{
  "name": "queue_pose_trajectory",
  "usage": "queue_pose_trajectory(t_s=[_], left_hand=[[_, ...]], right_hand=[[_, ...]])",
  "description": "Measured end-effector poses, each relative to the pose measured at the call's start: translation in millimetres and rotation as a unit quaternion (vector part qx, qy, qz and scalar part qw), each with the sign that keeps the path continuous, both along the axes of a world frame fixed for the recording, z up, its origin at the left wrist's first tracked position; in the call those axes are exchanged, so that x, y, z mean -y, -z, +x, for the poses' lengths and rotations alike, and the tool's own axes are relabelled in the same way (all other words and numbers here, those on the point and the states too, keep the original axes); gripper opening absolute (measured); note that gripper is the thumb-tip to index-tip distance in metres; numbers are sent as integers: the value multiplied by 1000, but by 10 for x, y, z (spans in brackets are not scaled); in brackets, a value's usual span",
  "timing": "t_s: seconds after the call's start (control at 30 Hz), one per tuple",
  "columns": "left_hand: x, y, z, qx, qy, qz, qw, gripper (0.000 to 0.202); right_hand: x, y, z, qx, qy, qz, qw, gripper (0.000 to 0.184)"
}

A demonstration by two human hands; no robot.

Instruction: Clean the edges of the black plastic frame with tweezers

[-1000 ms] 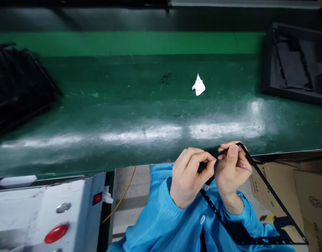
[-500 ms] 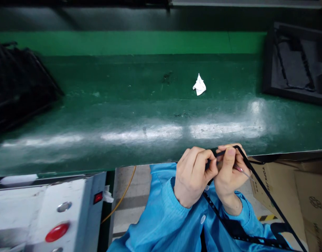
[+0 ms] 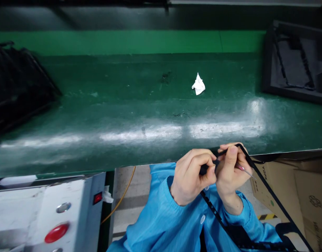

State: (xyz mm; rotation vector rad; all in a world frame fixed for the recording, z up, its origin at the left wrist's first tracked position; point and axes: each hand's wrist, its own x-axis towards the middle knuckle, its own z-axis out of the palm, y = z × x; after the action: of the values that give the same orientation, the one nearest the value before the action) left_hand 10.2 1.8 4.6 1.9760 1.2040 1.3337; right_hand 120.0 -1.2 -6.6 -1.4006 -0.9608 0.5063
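By the desk (image 3: 124, 110), a thin black frame (image 3: 271, 191) slants before me. My left hand (image 3: 191, 176) pinches its end; my right hand (image 3: 229, 176) grips its corner plus a slim tool (image 3: 241, 167), whose point could scratch it should my hold slip.

— Doing what with the left hand (image 3: 193, 176)?
— Pinching the short upper edge of a thin black frame (image 3: 271, 191), beside the right hand (image 3: 231, 171).
— And with that one?
— Gripping near the corner, plus holding a pink tool (image 3: 241, 167).
— See anything on the green table (image 3: 124, 108)?
— Can spot a crumpled white scrap (image 3: 199, 85).
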Motion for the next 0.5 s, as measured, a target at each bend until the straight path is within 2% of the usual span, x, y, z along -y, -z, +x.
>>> queue_pose_trajectory(t_s=[0.2,0.5], left_hand=[[-64,58,18,10,13,9,1000,10],[-6,129,12,14,26,-8,1000,11]], right_hand=[[11,-26,-26,44,-6,23,999,33],[5,-4,-1,3,2,3,1000,34]])
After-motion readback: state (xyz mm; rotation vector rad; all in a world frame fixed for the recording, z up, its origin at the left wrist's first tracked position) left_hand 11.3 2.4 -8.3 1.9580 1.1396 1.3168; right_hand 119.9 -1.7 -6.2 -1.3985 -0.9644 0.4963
